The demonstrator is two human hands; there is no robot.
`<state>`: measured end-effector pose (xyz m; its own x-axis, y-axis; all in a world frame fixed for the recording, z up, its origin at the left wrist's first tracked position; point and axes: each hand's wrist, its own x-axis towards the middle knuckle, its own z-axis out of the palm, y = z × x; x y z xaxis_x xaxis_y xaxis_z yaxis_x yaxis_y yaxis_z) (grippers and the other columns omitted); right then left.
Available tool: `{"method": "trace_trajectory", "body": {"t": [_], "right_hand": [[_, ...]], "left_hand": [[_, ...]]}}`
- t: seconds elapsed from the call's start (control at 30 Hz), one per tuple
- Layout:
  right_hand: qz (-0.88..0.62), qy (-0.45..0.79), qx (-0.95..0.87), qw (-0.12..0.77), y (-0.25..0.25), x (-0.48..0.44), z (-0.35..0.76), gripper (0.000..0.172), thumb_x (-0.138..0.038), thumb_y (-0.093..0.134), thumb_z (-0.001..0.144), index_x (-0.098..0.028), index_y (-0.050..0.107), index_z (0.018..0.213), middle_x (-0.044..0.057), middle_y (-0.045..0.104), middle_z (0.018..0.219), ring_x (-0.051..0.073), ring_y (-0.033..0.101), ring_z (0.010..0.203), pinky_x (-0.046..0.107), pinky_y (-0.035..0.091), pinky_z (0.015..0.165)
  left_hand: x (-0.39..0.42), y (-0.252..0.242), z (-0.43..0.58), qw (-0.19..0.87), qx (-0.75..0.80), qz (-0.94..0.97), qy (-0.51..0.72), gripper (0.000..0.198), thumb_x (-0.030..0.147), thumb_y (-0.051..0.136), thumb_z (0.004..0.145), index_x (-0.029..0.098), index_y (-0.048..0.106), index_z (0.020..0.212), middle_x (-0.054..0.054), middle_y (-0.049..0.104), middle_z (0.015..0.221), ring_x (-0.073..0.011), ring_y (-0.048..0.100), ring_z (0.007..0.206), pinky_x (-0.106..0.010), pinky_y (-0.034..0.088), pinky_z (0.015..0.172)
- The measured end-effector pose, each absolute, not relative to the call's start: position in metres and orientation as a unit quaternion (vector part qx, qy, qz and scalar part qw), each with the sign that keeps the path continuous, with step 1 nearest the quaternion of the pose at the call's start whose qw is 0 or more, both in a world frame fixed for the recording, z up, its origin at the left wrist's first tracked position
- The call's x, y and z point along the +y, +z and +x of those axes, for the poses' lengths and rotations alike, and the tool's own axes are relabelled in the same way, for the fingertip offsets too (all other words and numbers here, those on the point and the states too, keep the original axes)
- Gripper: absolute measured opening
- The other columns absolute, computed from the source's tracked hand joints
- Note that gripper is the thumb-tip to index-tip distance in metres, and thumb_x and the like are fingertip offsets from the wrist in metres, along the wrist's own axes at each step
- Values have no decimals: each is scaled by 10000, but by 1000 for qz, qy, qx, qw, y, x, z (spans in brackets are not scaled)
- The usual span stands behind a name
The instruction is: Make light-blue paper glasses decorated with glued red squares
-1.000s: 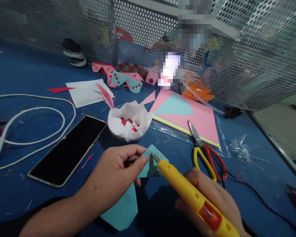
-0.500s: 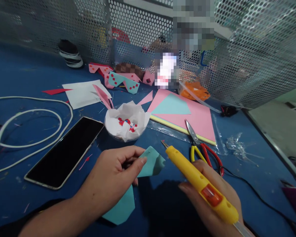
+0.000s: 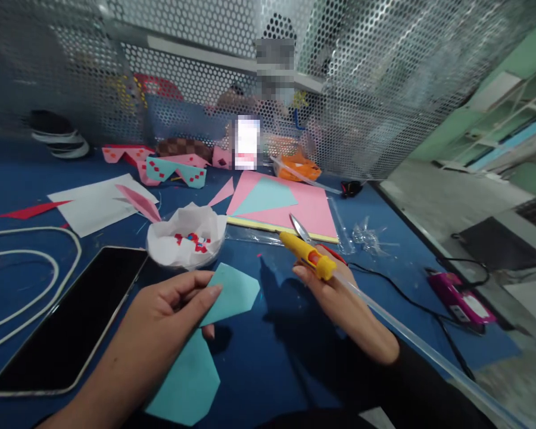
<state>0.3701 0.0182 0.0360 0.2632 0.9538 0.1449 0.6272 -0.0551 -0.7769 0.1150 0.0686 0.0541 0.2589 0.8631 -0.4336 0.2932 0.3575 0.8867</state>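
My left hand (image 3: 174, 316) pinches a light-blue paper cutout (image 3: 233, 292), shaped like glasses, between thumb and fingers; its lower lobe hangs below my palm. In my right hand (image 3: 339, 310) is a yellow pen-style hot glue gun (image 3: 302, 249), its tip pointing away to the upper left. A long clear glue stick (image 3: 411, 328) sticks out of its back end toward me. Beyond the cutout stands a bowl lined with white paper (image 3: 161, 247), holding small red and white paper bits (image 3: 199, 241). Red-handled scissors (image 3: 300, 227) lie just behind the glue gun, partly hidden by it.
A black-screened phone (image 3: 71, 322) and a white cable (image 3: 78, 256) lie at left. Finished paper glasses (image 3: 176, 171) sit at the back near a metal mesh wall. Pink sheets (image 3: 312, 214), clear scraps (image 3: 370, 237) and a magenta box (image 3: 462, 301) with a black cord are to the right.
My view has turned to the right, so things appear shifted left. My right hand has moved the glue gun forward, away from the cutout, toward the scissors. My left hand still holds the cutout.
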Motion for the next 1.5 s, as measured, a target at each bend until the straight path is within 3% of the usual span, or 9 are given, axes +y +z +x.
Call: {"method": "trace_trajectory", "body": {"t": [0.27,0.43,0.5,0.63,0.87,1.2,1.27,1.4,1.5], "right_hand": [[-706,173,-576,374,31,20,392,230,-411,619,840,-206,668,931,24,715,846,197,659,739,332,517,668],[-773,49,-524,354,45,17,443,313,-428,575,809,-188,664,988,79,696,933,239,633,810,363,488,698],[-808,-17,-495,321,50,19,471,271,-392,590,795,-177,647,950,114,663,997,272,605,918,398,465,786],[-867,-68,-446,213,52,29,520,225,-316,691,790,-126,636,896,154,634,991,294,599,954,418,470,808],[-889,-71,-444,84,36,34,549,320,-387,621,956,-177,618,1198,71,643,1214,214,647,1037,439,554,885],[-901,-114,-420,5,32,19,563,237,-322,609,873,-118,696,954,145,672,937,246,624,867,341,434,724],[-898,-118,-423,-6,31,17,556,240,-295,596,870,-95,708,941,202,683,947,291,640,878,355,430,710],[-884,-153,-441,-1,42,6,532,307,-261,538,901,-45,685,1062,283,665,1082,367,647,976,422,462,789],[-855,-172,-489,30,58,-5,504,399,-339,515,937,-76,635,1213,255,637,1234,370,626,1086,453,471,906]], "left_hand": [[67,59,119,585,569,519,254,363,379,750,712,226,746,1041,27,633,586,-129,554,480,-192,388,413],[66,60,119,571,558,547,253,378,425,738,730,209,748,1040,22,632,586,-140,583,511,-197,413,437],[65,61,119,570,549,557,253,367,427,730,741,208,751,1034,29,616,555,-138,582,514,-193,414,445],[64,65,120,569,537,570,249,354,426,720,745,211,758,1023,23,630,547,-150,598,527,-199,425,453],[62,68,121,547,545,578,263,283,388,715,745,214,771,960,14,675,610,-150,617,542,-213,442,496],[62,68,122,543,537,599,242,327,431,696,751,214,763,986,14,666,581,-172,620,546,-229,435,487],[63,67,122,541,536,602,240,327,442,688,762,214,763,984,11,673,602,-173,630,558,-232,445,503],[63,65,121,551,539,595,229,328,445,701,767,222,757,1001,19,657,594,-164,625,554,-223,435,492],[60,68,120,571,526,584,239,299,450,692,788,223,761,971,21,655,629,-139,605,531,-221,440,495]]}}
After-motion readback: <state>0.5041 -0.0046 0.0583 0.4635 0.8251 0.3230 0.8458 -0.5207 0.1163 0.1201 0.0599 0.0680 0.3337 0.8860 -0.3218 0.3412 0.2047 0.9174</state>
